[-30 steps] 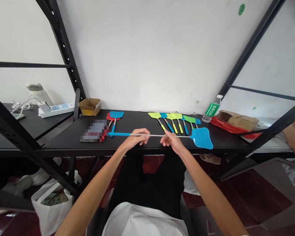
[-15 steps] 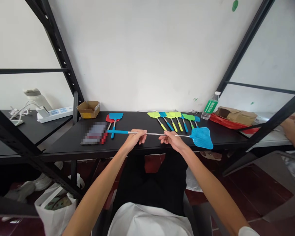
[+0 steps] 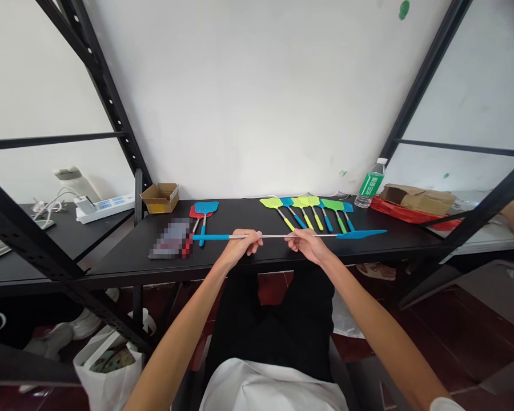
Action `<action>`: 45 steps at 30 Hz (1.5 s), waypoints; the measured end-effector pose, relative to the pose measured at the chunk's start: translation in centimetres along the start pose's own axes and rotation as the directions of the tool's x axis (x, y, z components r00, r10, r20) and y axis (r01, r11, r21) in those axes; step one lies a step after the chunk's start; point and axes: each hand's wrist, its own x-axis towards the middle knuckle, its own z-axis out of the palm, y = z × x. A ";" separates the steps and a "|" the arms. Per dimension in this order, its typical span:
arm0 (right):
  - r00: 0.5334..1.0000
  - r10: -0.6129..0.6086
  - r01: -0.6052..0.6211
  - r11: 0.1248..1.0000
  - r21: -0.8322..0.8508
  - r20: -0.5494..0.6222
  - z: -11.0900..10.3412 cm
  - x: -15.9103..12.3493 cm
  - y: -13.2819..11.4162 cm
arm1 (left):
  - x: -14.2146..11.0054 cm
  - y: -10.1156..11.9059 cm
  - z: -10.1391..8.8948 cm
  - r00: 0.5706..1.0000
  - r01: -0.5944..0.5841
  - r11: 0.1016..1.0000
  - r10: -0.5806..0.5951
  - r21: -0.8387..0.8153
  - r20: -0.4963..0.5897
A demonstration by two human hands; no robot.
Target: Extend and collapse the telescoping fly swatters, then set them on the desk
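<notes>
**A:** What have I got in the hands?

**B:** Both of mine are pinched on one blue fly swatter (image 3: 282,235), stretched out level above the near edge of the black table (image 3: 124,260). My left hand (image 3: 240,245) grips the thin metal rod with fingers curled over it; my right hand (image 3: 307,244) grips the same rod just beside it, a short gap between the two.

**A:** Which way does it point?

**B:** The blue grip runs out past my left hand, and the blue head (image 3: 362,233) sticks out past my right, turned nearly edge-on (so it reads as a flat sliver).

**A:** Anything else close by?

**B:** Beyond my right hand lies a row of yellow, green and blue swatters (image 3: 308,208), shafts collapsed short. Beyond my left hand lie a red and a blue swatter (image 3: 203,212) together, with a small cardboard box (image 3: 160,197) farther back. A green-labelled water bottle (image 3: 370,184) stands well off to the right of my right hand, near a flat carton (image 3: 417,198).
</notes>
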 end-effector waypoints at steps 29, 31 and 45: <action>1.000 0.001 -0.003 0.997 -0.076 -0.025 0.7 -0.1 -0.3 | -0.3 0.4 0.0 0.995 -0.036 0.996 0.028 0.080 0.098; 1.000 -0.003 0.001 0.997 -0.081 -0.020 0.7 -0.1 -0.3 | -0.3 0.5 0.0 0.995 -0.035 0.995 0.026 0.096 0.093; 1.000 -0.021 0.020 0.997 -0.076 -0.008 0.2 -0.1 0.2 | -0.2 0.3 0.2 0.998 -0.005 0.994 -0.002 0.106 0.065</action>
